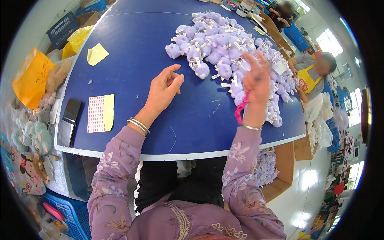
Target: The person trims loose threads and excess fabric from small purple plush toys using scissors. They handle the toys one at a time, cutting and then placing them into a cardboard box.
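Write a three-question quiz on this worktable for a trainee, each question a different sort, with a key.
1. True or false: the dark phone-like device lies left of the sheet with red marks.
2. Which hand overlaps the pile of purple plush toys in this view? A) only the left B) only the right C) both
3. Fill in: the tabletop is ____ in colour.

Key: 1. True. 2. B, the right hand. 3. Blue.
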Available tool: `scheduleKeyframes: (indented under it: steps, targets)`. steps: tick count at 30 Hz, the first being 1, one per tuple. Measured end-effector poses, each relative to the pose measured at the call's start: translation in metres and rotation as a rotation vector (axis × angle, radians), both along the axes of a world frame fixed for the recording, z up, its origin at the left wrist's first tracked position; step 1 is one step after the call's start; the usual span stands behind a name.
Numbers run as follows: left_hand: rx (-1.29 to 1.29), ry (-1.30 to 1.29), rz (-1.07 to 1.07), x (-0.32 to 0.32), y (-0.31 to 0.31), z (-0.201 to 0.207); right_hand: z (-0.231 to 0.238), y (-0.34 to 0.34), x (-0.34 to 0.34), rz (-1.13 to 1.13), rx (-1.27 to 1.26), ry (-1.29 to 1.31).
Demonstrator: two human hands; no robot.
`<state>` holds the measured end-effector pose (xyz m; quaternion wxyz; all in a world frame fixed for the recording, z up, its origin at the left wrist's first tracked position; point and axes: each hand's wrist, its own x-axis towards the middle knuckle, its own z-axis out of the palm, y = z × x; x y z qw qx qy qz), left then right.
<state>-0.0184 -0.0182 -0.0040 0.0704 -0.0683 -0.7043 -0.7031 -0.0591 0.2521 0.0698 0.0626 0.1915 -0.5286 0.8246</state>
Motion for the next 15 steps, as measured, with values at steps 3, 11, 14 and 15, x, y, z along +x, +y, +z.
scheduleKeyframes:
  steps: [3, 11, 14, 15]
  targets:
    - [-0.024, -0.013, -0.045, -0.001, 0.007, -0.003, -0.053, -0.018, -0.036, -0.347, 0.811, 0.017]
    - [-0.21, 0.068, -0.003, -0.001, 0.004, -0.01, -0.082, -0.081, -0.026, -0.312, 1.213, 0.168]
    - [-0.215, 0.083, -0.016, 0.003, 0.007, -0.004, -0.08, -0.078, -0.022, -0.145, 0.91, 0.148]
    - [-0.193, 0.059, -0.034, 0.005, 0.008, -0.002, -0.077, -0.077, -0.018, -0.035, 0.861, -0.013]
